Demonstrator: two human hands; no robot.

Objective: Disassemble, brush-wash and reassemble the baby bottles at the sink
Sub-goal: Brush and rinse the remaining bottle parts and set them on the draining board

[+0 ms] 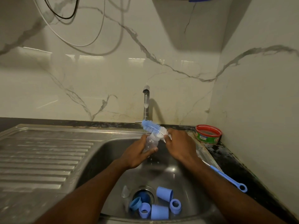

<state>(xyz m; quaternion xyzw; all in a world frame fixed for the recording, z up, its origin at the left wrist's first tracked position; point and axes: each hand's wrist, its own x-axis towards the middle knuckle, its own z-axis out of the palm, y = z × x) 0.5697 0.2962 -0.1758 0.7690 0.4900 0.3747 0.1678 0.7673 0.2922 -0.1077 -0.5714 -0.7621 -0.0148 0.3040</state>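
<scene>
Nearest, at six o'clock in the sink [113, 152], blue caps and collars [159, 211] lie around the drain [143, 194]. Above them the left hand [137, 155] curls round the clear bottle [151, 142], tilted over the basin. At one o'clock of it, the right hand [179, 144] grips the bottle brush [153, 127], its bristles beside the bottle's mouth. Beyond stands the tap [146, 102].

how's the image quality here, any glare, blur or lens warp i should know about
Head view: dim, warm light; bright glare streaks on the glossy marble wall; the tap throws a soft shadow to its right. Wide-angle warp bows the drainboard and counter edge. The clear bottle and brush look slightly soft; the forearms are blurred.
</scene>
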